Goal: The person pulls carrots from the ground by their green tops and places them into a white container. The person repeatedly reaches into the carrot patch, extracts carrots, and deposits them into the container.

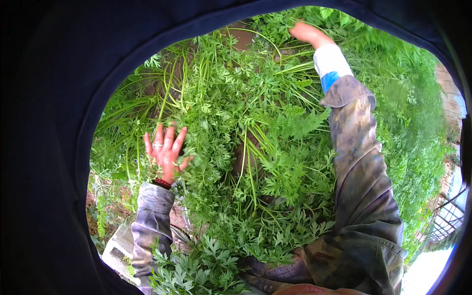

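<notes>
Dense, feathery green leafy plants (pixel 225 107) on long thin stalks fill the ground before me. At the left, my left hand (pixel 166 149) lies palm down over the foliage with its fingers spread, a ring on one finger and a red beaded bracelet (pixel 162 183) at the wrist. My right hand (pixel 304 31) reaches far forward at the top right; its fingers go in among the leaves and are hidden, so what they touch cannot be told. Patches of brown soil (pixel 243 38) show between the stalks.
A white box-like container (pixel 121 250) stands at the lower left beside my sleeve. More tall foliage (pixel 398 110) rises along the right. Beyond it are a pale paved strip (pixel 450 96) and a dark metal grid (pixel 448 221). A dark fabric edge (pixel 92 92) frames the view.
</notes>
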Demonstrator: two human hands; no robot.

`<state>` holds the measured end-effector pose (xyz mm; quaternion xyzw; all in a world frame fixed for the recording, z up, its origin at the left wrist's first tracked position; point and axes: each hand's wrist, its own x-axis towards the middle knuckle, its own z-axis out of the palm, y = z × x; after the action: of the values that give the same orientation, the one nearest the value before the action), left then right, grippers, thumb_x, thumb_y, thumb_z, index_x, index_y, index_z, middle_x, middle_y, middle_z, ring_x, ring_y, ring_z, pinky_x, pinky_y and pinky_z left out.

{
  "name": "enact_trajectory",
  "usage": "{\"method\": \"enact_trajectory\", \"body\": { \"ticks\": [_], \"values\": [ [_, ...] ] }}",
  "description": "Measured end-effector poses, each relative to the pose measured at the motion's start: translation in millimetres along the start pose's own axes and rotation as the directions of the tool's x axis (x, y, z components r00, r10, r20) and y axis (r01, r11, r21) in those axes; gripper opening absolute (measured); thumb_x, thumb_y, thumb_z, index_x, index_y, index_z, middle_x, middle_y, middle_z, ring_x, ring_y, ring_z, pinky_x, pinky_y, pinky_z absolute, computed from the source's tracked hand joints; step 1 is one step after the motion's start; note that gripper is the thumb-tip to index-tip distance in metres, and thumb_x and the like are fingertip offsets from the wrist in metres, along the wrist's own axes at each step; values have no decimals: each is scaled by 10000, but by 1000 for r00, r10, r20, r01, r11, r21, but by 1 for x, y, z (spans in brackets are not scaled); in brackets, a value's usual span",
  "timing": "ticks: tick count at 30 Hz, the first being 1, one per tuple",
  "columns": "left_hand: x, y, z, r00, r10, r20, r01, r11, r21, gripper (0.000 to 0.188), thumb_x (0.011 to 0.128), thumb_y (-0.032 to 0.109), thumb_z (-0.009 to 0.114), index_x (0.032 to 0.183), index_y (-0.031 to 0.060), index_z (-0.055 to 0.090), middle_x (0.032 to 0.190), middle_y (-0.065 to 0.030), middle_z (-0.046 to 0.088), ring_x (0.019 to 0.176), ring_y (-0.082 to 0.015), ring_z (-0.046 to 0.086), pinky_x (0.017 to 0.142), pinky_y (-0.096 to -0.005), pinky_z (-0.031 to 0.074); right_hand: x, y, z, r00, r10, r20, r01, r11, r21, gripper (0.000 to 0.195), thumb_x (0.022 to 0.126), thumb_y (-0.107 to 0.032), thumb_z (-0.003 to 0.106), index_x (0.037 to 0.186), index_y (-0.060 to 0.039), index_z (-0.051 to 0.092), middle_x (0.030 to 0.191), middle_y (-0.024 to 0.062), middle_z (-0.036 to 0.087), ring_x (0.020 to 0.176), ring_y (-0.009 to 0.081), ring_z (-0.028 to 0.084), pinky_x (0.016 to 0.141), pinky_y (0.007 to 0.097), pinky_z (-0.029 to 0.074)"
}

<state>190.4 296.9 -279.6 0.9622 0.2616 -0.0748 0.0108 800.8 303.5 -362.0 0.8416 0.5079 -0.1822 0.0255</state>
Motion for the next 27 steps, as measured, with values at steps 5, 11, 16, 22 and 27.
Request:
{"method": "enact_trajectory", "body": {
  "ticks": [5, 11, 16, 22, 27],
  "values": [
    [-10, -19, 4, 994, 56, -99, -56, 998, 6, 901, 628, 384, 780, 1463, 352, 443, 1577, -108, 329, 1402, -371, 349, 1114, -648, 224, -34, -82, -34, 991, -105, -84, 120, 974, 190, 472, 955, -346, 515, 1239, 26, 573, 1130, 198, 676, 991, 345, 658, 892, 413, 506],
    [-2, -11, 11, 985, 68, -157, -70, 997, -10, 876, 591, 345, 770, 1423, 337, 498, 1552, -105, 369, 1376, -370, 377, 1095, -652, 258, -100, -78, -69, 882, 166, 441, -71, 972, -224, 472, 933, -244, 547, 1343, -11, 551, 1409, 170, 542, 1224, 310, 579, 1030, 412, 457],
    [-21, -20, 4, 987, 44, -155, -36, 998, 54, 857, 574, 342, 753, 1400, 332, 526, 1526, -107, 405, 1346, -375, 406, 1079, -630, 295, -102, -89, 16, 887, 189, 422, -101, 970, -222, 434, 923, -123, 426, 1314, 2, 568, 1400, 219, 525, 1267, 371, 535, 1068, 440, 422],
    [18, 5, 14, 972, 110, -207, -117, 993, -19, 851, 610, 393, 726, 1427, 334, 496, 1532, -116, 392, 1335, -392, 411, 1069, -636, 307, -1, 103, 149, 754, 469, -460, -524, 852, 9, 344, 909, -171, 492, 1174, -21, 652, 1300, 267, 580, 1231, 439, 537, 1043, 511, 403],
    [-3, -10, 6, 988, 90, -123, -81, 994, 76, 879, 599, 461, 727, 1435, 336, 486, 1533, -117, 385, 1326, -401, 412, 1063, -637, 316, 1, 18, 136, 848, 519, -109, -471, 831, 297, 340, 910, -273, 550, 1115, -42, 693, 1233, 240, 633, 1193, 430, 572, 1026, 494, 436]
  ]
}}
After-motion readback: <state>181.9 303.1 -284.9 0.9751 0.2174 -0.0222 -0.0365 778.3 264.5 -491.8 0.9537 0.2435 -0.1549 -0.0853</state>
